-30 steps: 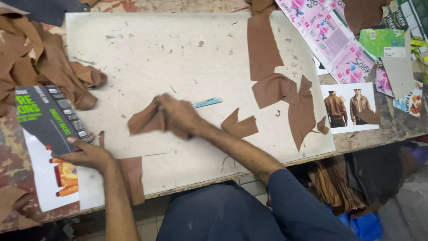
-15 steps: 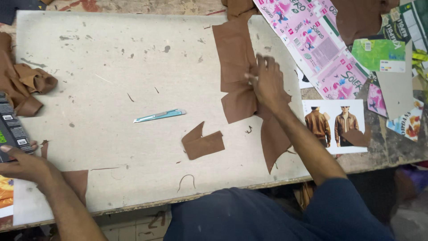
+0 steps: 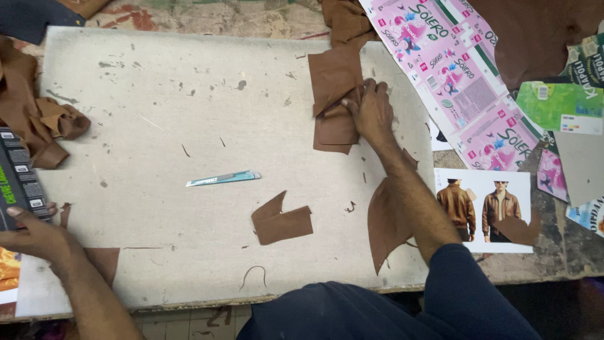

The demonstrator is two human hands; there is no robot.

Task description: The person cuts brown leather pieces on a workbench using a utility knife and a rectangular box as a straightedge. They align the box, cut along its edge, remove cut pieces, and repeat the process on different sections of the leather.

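- Now my right hand [image 3: 372, 110] presses flat on a folded stack of brown leather pieces [image 3: 335, 101] at the far right of the cutting board [image 3: 157, 94].
- My left hand [image 3: 34, 236] rests with loose fingers on a dark booklet [image 3: 19, 176] at the board's left edge.
- Some pieces look gathered; a notched piece [image 3: 281, 221] and a pointed piece [image 3: 384, 223] are not yet picked up.
- A blue knife [image 3: 223, 179] lies mid-board; nothing blocks my way.
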